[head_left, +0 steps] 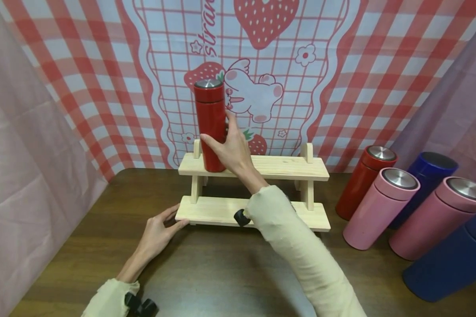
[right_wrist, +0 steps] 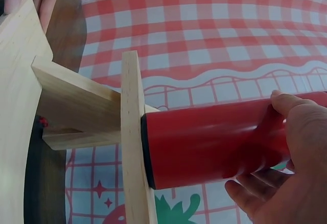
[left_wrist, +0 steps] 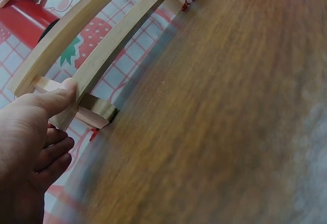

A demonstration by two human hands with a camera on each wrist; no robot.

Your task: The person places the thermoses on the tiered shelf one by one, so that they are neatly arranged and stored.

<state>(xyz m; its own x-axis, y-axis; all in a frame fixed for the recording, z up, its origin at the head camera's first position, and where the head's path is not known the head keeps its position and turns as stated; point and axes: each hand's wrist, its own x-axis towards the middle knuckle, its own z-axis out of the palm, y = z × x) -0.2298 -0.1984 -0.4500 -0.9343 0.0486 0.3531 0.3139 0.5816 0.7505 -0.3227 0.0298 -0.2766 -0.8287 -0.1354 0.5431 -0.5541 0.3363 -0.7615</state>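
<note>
A red thermos [head_left: 210,127] with a steel-topped lid stands upright at the left of the upper shelf of a two-tier wooden rack [head_left: 277,167]. My right hand [head_left: 236,149] grips it from the right, thumb in front and fingers behind. In the right wrist view the dark base of the red thermos [right_wrist: 204,142] is right at the shelf board. With thumb on top and fingers below, my left hand [head_left: 156,235] pinches the left end of the lower shelf [head_left: 218,210]. The left wrist view shows the left thumb [left_wrist: 64,95] pressed on that board.
To the right of the rack stand another red thermos [head_left: 361,185], two pink ones including a front pink thermos [head_left: 377,211], a dark blue thermos [head_left: 430,169] and a larger blue thermos [head_left: 452,259]. A strawberry-print cloth [head_left: 341,110] hangs close behind the rack on the wooden table [head_left: 206,273].
</note>
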